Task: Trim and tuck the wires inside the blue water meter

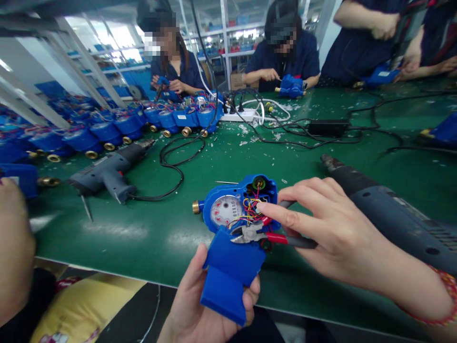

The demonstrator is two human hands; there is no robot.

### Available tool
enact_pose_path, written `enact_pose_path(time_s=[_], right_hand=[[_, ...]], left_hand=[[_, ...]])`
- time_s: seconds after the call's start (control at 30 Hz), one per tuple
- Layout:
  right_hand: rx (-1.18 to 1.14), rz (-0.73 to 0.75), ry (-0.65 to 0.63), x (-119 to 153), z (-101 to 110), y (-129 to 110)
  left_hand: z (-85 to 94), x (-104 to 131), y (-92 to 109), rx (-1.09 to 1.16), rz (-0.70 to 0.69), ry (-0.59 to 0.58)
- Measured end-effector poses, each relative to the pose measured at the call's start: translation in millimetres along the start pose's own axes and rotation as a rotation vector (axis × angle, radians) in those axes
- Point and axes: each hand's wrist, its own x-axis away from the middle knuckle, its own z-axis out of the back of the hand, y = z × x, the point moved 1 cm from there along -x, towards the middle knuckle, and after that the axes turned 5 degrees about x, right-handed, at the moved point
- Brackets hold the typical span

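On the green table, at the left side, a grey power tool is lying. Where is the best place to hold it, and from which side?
Probably the pistol handle of the grey power tool, taken from the near side. The handle juts toward the table's near edge, clear of the blue meters behind; the cord leaves its base to the right.

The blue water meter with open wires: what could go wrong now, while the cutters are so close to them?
1. The right hand holds the red-handled cutters beside the tangled wires; the tip might nick the wrong one.
2. The left hand grips only the meter's lower blue housing, so it could tilt or slip.
3. The heat gun lies near the right wrist, which could bump it.
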Motion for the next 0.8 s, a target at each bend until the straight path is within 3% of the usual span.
enact_pose_path(time_s=[0.43,0.63,0.8], right_hand=[[0.018,0.052,0.066,-5,-12,3],[-0.132,-0.08,0.139,3,-24,0],[-0.126,-0.105,0.041,3,-16,-5]], left_hand=[[-0.6,3,-1,0.052,0.019,0.0],[-1.4,-2,-1,0.073,0.033,-0.021],[-0.1,0,0,0.061,0.001,-0.028]])
